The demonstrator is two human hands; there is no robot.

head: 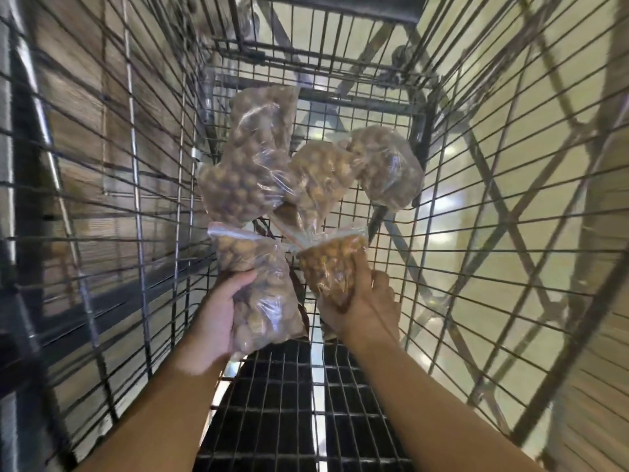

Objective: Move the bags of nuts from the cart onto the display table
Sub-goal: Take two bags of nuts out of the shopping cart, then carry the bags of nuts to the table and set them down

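Inside the cart (476, 185), my left hand (218, 318) grips one nut bag (262, 301); my right hand (367, 308) grips another bag (332, 267), fingers curled round each.

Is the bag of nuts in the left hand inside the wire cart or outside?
Inside: the clear plastic bag of nuts, gripped by the left hand, is between the side walls of the metal wire cart.

The cart (139, 233) is grey wire in squares and long bars, with a black grid (272, 403) at its near end. The far bags (248, 158) in the cart are clear, full of light-brown nuts (235, 182). The near left bag (262, 301) and the near right bag (332, 267) have a red stripe on top. Under the cart, the floor (449, 202) is cream.
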